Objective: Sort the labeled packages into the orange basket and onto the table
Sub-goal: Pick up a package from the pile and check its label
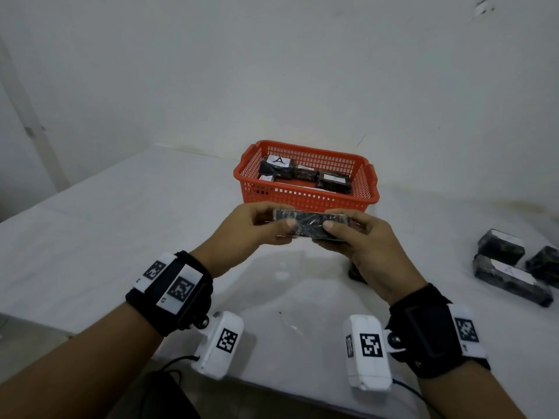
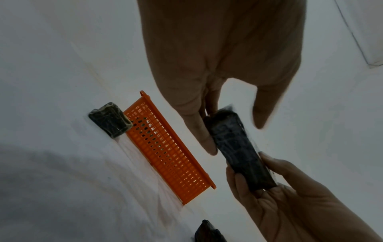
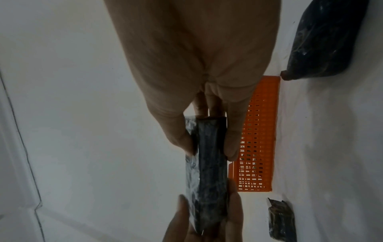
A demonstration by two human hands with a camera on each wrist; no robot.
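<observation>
In the head view, the left hand (image 1: 257,226) and the right hand (image 1: 360,240) hold one dark wrapped package (image 1: 314,226) between them, lifted above the white surface (image 1: 90,237) just in front of the orange basket (image 1: 305,176). Each grip is a pinch, thumb on the near face and fingers curled behind an end of the package; no label shows on the side facing the camera. Inside the basket lie several dark packages, one with a white label marked A (image 1: 279,161) at the back left and another labeled one (image 1: 334,181) at the right. Far right on the surface sits a cluster of packages (image 1: 511,272), one showing a white label. A further dark package (image 1: 357,272) lies partly hidden under the right hand

From the left wrist, the left hand (image 2: 217,65) pinches the upper end of the package (image 2: 238,150) with thumb and fingers, while the right hand (image 2: 290,204) closes round the lower end. The basket wall (image 2: 172,150) stands beyond, with a dark package (image 2: 110,119) beside it

From the right wrist, the right hand (image 3: 196,65) clamps the package (image 3: 207,172) between thumb and fingers; the left hand (image 3: 207,221) grips the far end. The basket (image 3: 259,139) sits behind, with dark packages at the upper right (image 3: 327,41) and lower right (image 3: 282,219)
</observation>
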